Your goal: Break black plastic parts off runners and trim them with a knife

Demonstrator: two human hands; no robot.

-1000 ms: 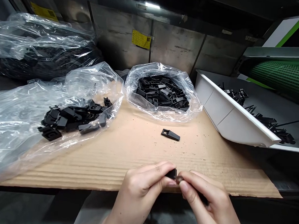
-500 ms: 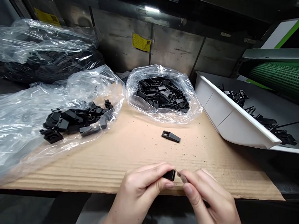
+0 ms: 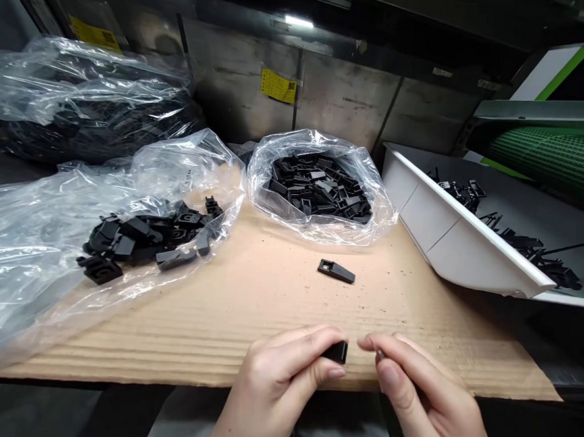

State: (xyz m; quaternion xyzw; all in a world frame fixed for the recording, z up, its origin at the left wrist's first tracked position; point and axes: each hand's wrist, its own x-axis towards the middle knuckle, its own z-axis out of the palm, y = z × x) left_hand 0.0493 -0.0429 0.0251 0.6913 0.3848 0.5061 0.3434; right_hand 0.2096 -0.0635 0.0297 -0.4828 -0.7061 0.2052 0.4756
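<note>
Near the front edge of the cardboard, my left hand pinches a small black plastic part between thumb and fingers, its end facing right. Just right of it, a gap apart, is my right hand, closed, with the index finger reaching toward the part. Between its thumb and finger shows the tip of a small greyish, blade-like piece; the remainder is hidden in the hand. Beyond both hands, a tapered black plastic piece with a square opening lies on the cardboard.
A clear plastic bag full of black pieces stands behind. To the left, black parts lie on another clear bag. A white tray with black parts borders the right, below a green ribbed belt.
My right hand has drawn back to the right, away from the part, and the greyish piece is now more hidden. My left hand keeps its pinch on the black part.
</note>
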